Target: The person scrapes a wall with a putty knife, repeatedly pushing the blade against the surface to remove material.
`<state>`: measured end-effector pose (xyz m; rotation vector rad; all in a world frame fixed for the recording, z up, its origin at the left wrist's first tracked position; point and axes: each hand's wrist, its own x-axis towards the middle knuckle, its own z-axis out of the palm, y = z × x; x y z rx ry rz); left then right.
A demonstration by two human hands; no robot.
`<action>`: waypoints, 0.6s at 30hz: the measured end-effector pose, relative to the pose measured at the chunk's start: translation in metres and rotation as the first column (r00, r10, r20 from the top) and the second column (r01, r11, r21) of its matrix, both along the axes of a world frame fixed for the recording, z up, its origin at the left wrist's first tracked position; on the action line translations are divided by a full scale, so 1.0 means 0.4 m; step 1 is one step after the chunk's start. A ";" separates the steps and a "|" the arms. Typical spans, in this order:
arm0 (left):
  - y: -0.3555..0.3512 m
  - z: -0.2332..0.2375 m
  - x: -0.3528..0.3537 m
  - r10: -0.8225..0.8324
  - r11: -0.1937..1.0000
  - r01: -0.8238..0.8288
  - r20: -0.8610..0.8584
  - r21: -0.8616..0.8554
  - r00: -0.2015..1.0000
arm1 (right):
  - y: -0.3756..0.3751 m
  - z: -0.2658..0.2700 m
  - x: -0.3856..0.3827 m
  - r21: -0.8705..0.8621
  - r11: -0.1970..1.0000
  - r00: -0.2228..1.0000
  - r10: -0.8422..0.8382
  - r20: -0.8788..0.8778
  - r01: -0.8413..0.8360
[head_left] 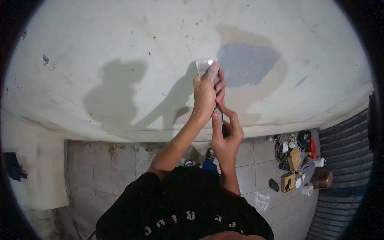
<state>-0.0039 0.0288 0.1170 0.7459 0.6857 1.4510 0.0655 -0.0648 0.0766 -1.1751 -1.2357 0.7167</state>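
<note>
Near the middle of the view, my left hand (207, 94) is closed around a putty knife (204, 64), its fingers lying up along the blade. The wide, shiny blade points up against the white wall, just left of a grey patch (248, 64) of smooth filler. Below it, my right hand (228, 132) is closed with thumb and fingers pinching the lower end of the same tool. Pale smears mark the left hand and fingers. Most of the tool's middle is hidden by the hands.
The pale, stained wall (168, 32) fills the upper view and carries my shadow. At right, boxes (288, 182), white cups (307, 190), a brown stool (321, 178) and bags lie on the tiled floor (244, 176), beside a ribbed shutter (344, 164).
</note>
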 end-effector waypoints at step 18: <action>-0.006 -0.031 -0.006 -0.025 0.999 0.025 0.010 -0.034 1.000 | -0.023 0.003 -0.003 -0.044 0.999 0.995 -0.026 0.098 0.031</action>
